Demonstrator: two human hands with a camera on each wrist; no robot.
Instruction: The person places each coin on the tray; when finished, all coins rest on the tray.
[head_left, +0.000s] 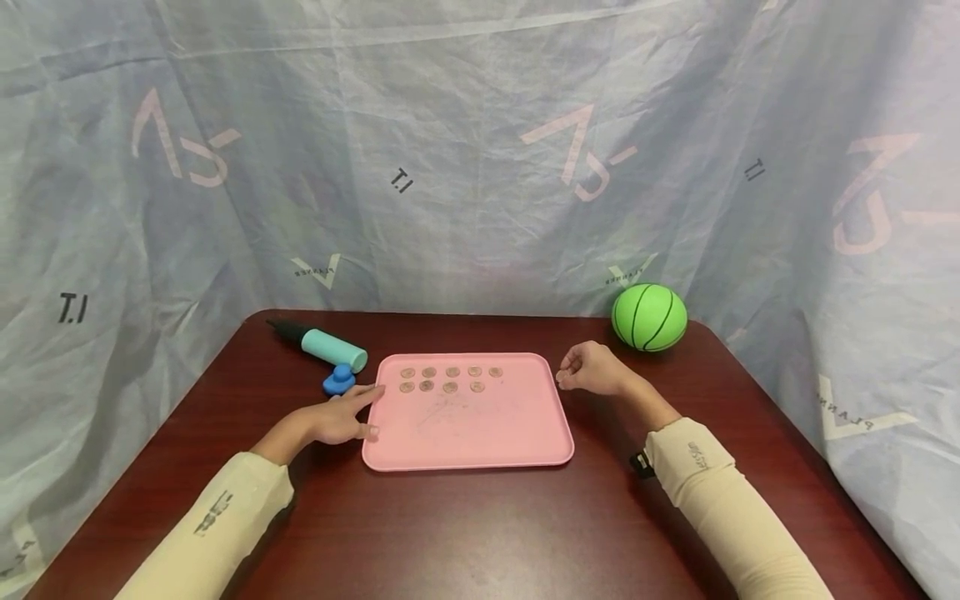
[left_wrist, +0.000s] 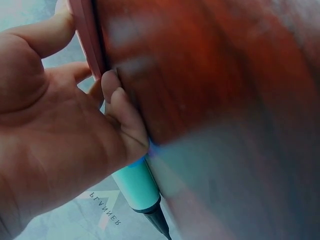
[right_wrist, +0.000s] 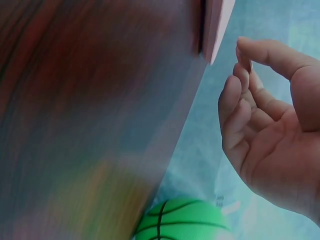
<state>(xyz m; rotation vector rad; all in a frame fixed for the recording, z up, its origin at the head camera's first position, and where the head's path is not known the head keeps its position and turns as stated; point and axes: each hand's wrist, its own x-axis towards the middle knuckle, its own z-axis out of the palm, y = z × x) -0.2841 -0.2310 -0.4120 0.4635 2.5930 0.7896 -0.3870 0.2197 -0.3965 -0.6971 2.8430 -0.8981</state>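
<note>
A pink tray [head_left: 495, 433] lies on the table with two rows of small round coins [head_left: 452, 372] near its far side, the back row reaching further right. My left hand [head_left: 336, 419] rests at the tray's left edge, thumb and index finger touching the rim. Just off the tray's upper right corner, my right hand [head_left: 594, 369] is raised. In the right wrist view a thin coin [right_wrist: 245, 62], seen nearly edge-on, is pinched between its thumb and index finger. The other fingers are bent loosely behind.
Behind my left hand are a blue rubber duck [head_left: 340, 380] and a turquoise pump [head_left: 333, 348] with a black nozzle. A green ball [head_left: 649, 317] with black lines sits at the table's back right. Grey printed cloth [head_left: 480, 167] hangs around the dark red table [head_left: 480, 533].
</note>
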